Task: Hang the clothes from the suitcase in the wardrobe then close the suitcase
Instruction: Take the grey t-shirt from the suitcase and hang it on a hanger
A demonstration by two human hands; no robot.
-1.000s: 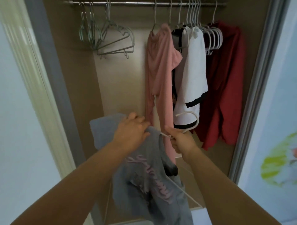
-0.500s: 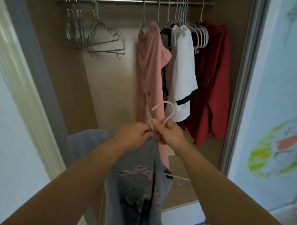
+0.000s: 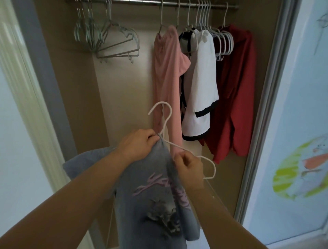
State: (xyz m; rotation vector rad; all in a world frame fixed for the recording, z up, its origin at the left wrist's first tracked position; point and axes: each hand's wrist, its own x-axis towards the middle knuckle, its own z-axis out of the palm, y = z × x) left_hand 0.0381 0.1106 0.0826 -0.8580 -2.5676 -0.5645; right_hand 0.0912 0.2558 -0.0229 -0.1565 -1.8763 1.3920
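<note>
A grey T-shirt [image 3: 156, 199] with a pink script print hangs in front of me, partly threaded onto a white hanger [image 3: 166, 122]. My left hand [image 3: 138, 145] grips the shirt's neck together with the hanger at the base of its hook. My right hand [image 3: 189, 168] pinches the shirt's edge just below the hanger's right arm, whose bare end curves out to the right. The hook points up, well below the wardrobe rail [image 3: 142, 2]. The suitcase is out of view.
On the rail hang a pink garment [image 3: 166, 80], a white top with black trim [image 3: 202, 85] and a red garment [image 3: 234, 92]. Several empty grey hangers [image 3: 110, 40] cluster at the left, with a gap between them and the pink garment. The sliding door frame [image 3: 266, 99] stands right.
The hanger's hook has swung upright from lying sideways. My right hand has let go of the hook's base and dropped to the shirt's edge under the hanger's right arm. My left hand keeps its hold.
</note>
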